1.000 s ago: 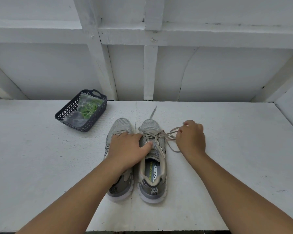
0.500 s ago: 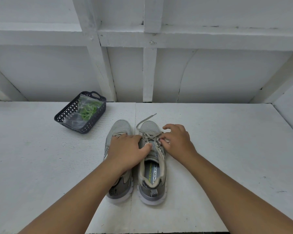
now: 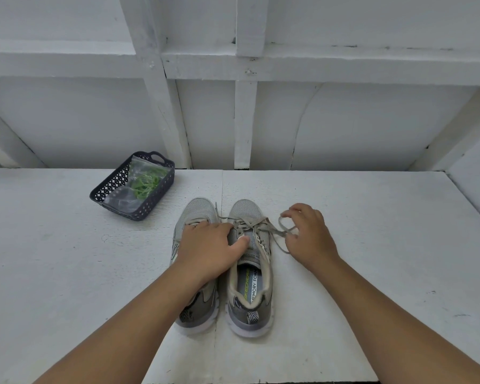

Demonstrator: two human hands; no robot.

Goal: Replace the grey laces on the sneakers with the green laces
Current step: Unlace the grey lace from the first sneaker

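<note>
Head view: white surface (image 3: 372,245) carries everything. Both sneakers stand side by side, long axes running away from the person, toes toward the back wall. Left grip (image 3: 208,245) lies over the left sneaker (image 3: 197,214), thumb pressing the right sneaker (image 3: 248,261) tongue, holding it down. Right grip (image 3: 308,234) has swung out right of that shoe since half a second ago, pinching a loop of the grey lace (image 3: 275,230) and drawing it slack. Judgement: bow is coming undone, unlacing just starting. Green laces (image 3: 146,182) sit bagged in the dark basket (image 3: 114,189), well left and beyond the left grip, untouched.
</note>
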